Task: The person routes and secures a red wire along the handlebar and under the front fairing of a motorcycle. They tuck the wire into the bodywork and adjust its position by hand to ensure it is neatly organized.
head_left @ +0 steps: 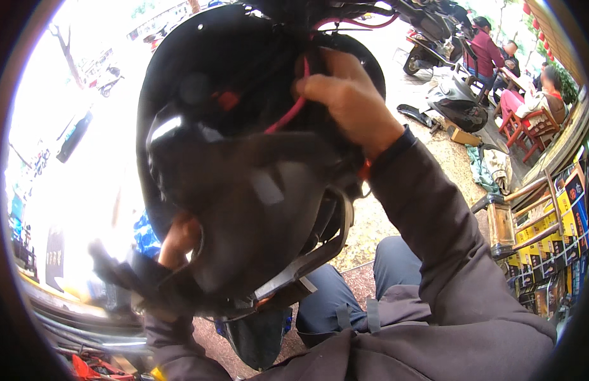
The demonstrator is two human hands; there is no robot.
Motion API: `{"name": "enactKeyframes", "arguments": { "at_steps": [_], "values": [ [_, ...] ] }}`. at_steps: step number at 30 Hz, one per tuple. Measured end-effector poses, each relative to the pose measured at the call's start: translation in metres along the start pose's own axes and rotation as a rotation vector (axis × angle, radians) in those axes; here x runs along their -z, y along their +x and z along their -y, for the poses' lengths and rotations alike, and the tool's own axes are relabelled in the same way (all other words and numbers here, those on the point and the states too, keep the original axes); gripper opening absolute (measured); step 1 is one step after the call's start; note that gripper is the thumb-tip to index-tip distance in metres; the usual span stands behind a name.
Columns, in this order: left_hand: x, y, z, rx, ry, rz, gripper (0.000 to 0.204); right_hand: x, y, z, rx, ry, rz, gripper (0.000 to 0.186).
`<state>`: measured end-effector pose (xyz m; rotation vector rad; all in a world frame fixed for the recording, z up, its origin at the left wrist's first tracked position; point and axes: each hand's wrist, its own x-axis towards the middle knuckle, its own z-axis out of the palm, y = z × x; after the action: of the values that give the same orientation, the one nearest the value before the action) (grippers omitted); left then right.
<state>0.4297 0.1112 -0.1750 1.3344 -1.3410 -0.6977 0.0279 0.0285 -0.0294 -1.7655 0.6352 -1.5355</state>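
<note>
Large black moulded plastic panel (243, 184), apparently scooter bodywork, held up close before the camera, filling the middle of the view, off the ground and over the person's lap. Inner side facing the camera: ribs, recesses and a grey bracket along the lower right rim.

Right hand (348, 95) at the upper part of the panel, fingers (320, 86) curled and closed over the upper edge, next to a pink cable (294, 108). Cable running from the top of the panel down across the inner face. Whether the fingers pinch the cable itself or only the plastic: cannot tell. Dark grey sleeve reaching to the wrist, an orange band just showing at the cuff.

Left hand (179, 238) at the lower left of the panel, mostly hidden behind the rim. Fingers wrapped around the edge from behind, gripping the panel; fingertips not visible.

Below the panel: knees in grey-blue trousers (396, 260), reddish paved ground (364, 279) between them.

Upper right: parked scooter (428, 38), loose dark parts lying on the pavement, and people seated on red chairs (529, 127) at a small table, well apart from the panel. Right edge: rack of boxed goods (555, 247) in yellow and blue. Left side overexposed; little detail legible.
</note>
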Motion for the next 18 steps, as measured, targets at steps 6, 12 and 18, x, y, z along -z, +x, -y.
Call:
{"name": "enactKeyframes", "arguments": {
  "at_steps": [6, 12, 18],
  "values": [
    [-0.013, -0.012, -0.01, 0.05, -0.015, 0.018, 0.023, -0.001, 0.002, -0.004, 0.058, -0.223, -0.033, 0.019],
    [-0.026, -0.012, -0.013, 0.083, -0.025, 0.045, 0.024, -0.005, 0.002, -0.01, 0.209, -0.362, -0.08, 0.035],
    [-0.039, -0.013, -0.022, 0.09, -0.025, 0.086, 0.025, -0.009, -0.005, -0.007, 0.233, -0.533, -0.136, 0.035]
  ]
}}
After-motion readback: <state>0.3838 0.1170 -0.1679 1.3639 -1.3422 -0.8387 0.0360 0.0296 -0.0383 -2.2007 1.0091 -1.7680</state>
